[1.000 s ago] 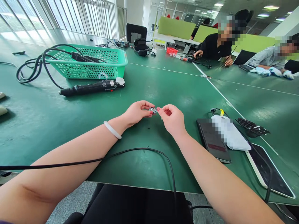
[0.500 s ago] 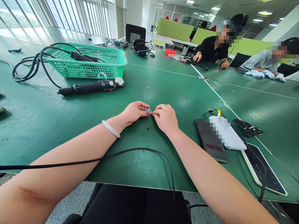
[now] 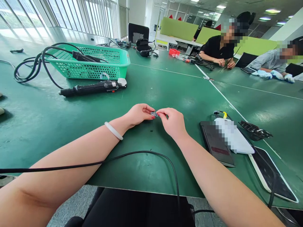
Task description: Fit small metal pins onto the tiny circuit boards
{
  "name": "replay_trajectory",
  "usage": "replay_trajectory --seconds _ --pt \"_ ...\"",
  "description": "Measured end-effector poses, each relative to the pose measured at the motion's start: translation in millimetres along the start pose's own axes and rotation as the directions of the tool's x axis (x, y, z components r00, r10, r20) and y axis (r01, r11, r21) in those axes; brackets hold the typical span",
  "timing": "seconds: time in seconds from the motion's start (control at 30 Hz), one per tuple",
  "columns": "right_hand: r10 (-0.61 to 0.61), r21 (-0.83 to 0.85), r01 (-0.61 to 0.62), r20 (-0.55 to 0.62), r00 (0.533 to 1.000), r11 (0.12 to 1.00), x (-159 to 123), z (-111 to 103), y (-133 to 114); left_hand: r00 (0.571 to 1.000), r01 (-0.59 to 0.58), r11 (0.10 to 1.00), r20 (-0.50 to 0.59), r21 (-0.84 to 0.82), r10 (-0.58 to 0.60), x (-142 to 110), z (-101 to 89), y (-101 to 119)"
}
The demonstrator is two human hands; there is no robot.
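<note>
Right hand (image 3: 175,122) shifted, left (image 3: 139,114) pinching one part (image 3: 154,114)

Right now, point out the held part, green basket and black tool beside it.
Held part (image 3: 154,114), head view: its middle.
Green basket (image 3: 82,71), head view: front wall.
Black tool (image 3: 92,88), head view: mid-body.

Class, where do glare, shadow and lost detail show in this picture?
Head view: daylight bleaches the window and leaves glare on the table; head view: dark shadow under the black tool; head view: the part in the left hand is too small to show detail; head view: the white device is partly pixelated.
</note>
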State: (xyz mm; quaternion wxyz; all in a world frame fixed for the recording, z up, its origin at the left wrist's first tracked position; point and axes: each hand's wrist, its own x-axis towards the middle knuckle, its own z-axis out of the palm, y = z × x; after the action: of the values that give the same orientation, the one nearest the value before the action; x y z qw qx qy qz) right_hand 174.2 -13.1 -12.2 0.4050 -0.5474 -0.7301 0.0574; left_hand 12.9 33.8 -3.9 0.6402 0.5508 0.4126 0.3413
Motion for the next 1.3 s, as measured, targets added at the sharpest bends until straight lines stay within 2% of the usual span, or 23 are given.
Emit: replay_trajectory --seconds 0.1,0.33,0.57,0.67,0.8,0.9,1.2,1.3 --pt "0.032 0.05 -0.032 0.0 0.999 0.998 0 -1 1 1.0 -0.004 1.0 0.01 -0.005 0.004 -2 1.7 1" --pt "0.274 0.257 -0.271 0.023 0.961 0.928 -1 -4 2 1.0 -0.002 0.999 0.016 0.053 0.002 -3 3.1 3" --pt "0.278 0.34 -0.263 0.005 0.961 0.903 -2 -7 6 1.0 -0.012 0.999 0.002 0.036 0.012 0 2.2 0" --pt "0.226 0.311 -0.218 0.013 0.974 0.925 -3 -8 8 1.0 -0.013 1.0 0.004 0.027 0.013 1 1.5 0" --pt "0.075 0.121 -0.078 0.025 0.997 0.99 -3 -10 6 1.0 -0.025 0.998 0.021 0.065 0.023 1 0.3 -2" --pt "-0.032 -0.006 0.033 0.052 0.998 0.999 -4 -11 5 0.998 -0.025 0.997 0.058 0.069 0.021 2 0.1 -3" --pt "-0.234 -0.25 0.276 0.184 0.955 0.928 -5 -10 7 0.992 -0.024 0.995 0.124 0.096 0.012 1 -0.6 -2" --pt "-0.258 -0.302 0.31 0.201 0.945 0.901 -6 -10 6 0.991 -0.028 0.995 0.133 0.094 0.015 2 -1.5 -2"
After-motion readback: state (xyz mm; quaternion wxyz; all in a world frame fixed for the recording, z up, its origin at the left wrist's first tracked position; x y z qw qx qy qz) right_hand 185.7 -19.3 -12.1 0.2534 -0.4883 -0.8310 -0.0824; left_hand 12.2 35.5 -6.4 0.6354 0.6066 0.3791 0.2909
